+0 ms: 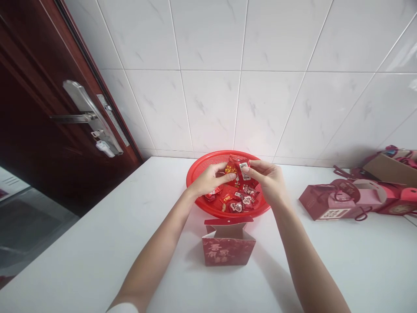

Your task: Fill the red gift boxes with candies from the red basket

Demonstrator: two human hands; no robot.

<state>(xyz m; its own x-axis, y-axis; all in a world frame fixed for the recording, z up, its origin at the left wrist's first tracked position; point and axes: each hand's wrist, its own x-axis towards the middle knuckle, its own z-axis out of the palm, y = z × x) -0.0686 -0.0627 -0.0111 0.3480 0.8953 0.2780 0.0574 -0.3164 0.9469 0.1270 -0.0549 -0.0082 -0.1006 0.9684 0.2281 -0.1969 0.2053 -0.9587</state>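
Observation:
A round red plastic basket (198, 167) with a perforated wall stands on the white table, holding several wrapped candies (236, 204). Over its left half, my left hand (211, 178) is closed on a red candy packet with gold print (230, 168). My right hand (265, 176), above the basket's right side, pinches a red candy packet with a white label (244, 171). Directly in front of the basket, a small dark red gift box (230, 252) with light lettering stands upright, its top open. What lies under my fingers is partly hidden.
Several red gift boxes (339, 198) with cords sit on the right of the white table (137, 230). Behind them is a brown cardboard box (387, 167). A tiled wall (211, 104) borders the back. On the left is a dark red door (39, 87) with a metal handle.

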